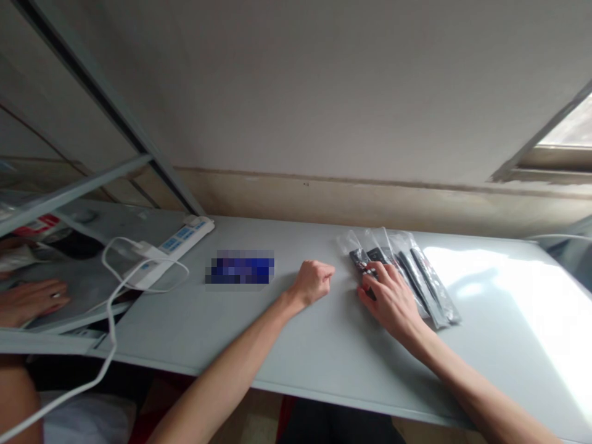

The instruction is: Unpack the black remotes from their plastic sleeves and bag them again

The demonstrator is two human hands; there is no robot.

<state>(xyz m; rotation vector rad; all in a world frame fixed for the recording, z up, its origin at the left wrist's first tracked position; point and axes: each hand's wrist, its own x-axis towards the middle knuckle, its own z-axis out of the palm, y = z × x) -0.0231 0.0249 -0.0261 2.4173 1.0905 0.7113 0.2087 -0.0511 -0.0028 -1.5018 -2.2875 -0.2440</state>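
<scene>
Several black remote controls in clear plastic bags (423, 271) lie side by side on the grey table (296, 351), right of centre. My right hand (391, 299) is over the leftmost ones, its fingers bent around a bagged remote control (358, 258). The hand covers much of that remote's lower part. To the left, my left hand (314, 283) rests on the table as a closed fist, with nothing visible in it. A gap of bare tabletop separates the fist from the bags.
A blurred-out blue item (243, 270) lies left of my fist. Farther left are a white power strip (171, 253) with a white cable (111, 314) and a metal frame post (115, 117). Beyond it shows another person's hand (34, 301). Sunlight falls on the table's right side.
</scene>
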